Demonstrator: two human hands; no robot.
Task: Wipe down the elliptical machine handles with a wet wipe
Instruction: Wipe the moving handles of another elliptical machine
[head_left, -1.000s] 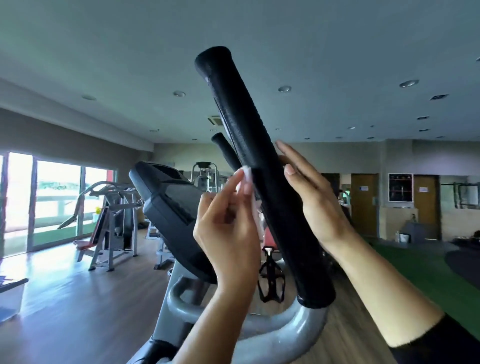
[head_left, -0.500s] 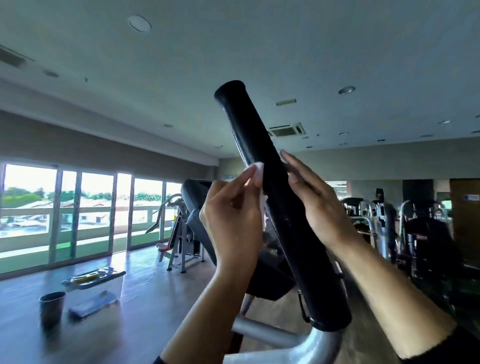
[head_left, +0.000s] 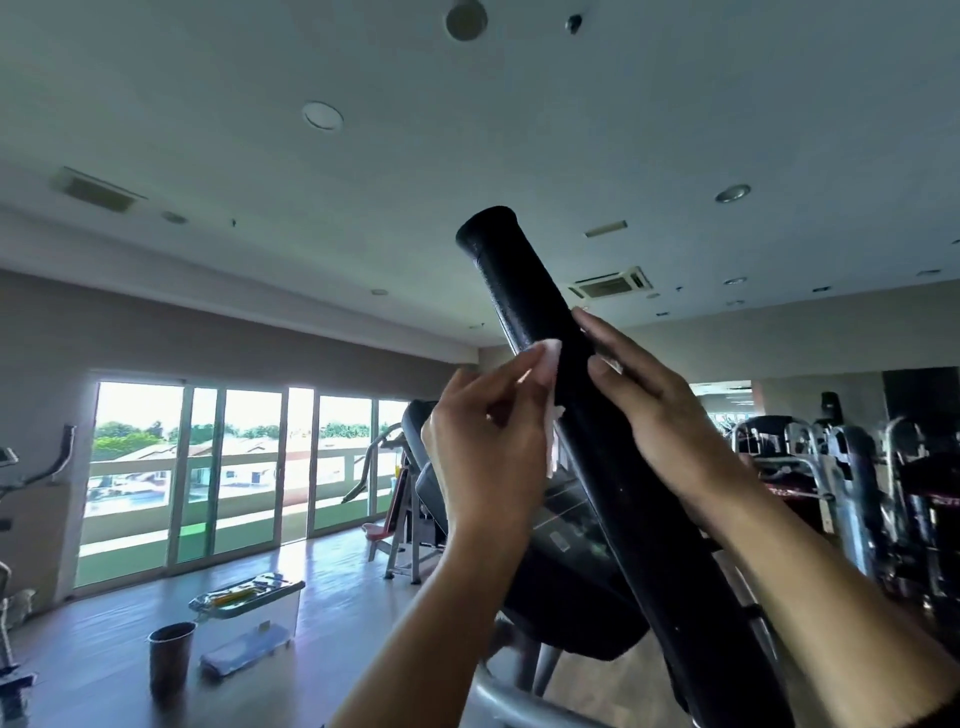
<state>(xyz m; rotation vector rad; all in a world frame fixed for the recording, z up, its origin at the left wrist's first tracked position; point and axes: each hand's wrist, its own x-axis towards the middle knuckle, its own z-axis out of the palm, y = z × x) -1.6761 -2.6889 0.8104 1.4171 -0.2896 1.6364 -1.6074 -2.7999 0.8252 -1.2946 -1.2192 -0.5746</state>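
Note:
A long black foam handle of the elliptical rises slanted through the middle of the view, its capped end at the top. A white wet wipe is wrapped behind the handle about a third of the way down. My left hand pinches the wipe's left edge against the handle. My right hand lies along the handle's right side, fingers pointing up, holding the wipe's other edge there. Most of the wipe is hidden behind the handle and my fingers.
The elliptical's dark console and grey frame tube sit just below my hands. A white storage box and a dark bin stand on the wooden floor at left. Gym machines crowd the right; glass doors line the left wall.
My view has swung left and upward, showing more ceiling and windows. Both hands stay on the wipe around the handle, at about the same height on it.

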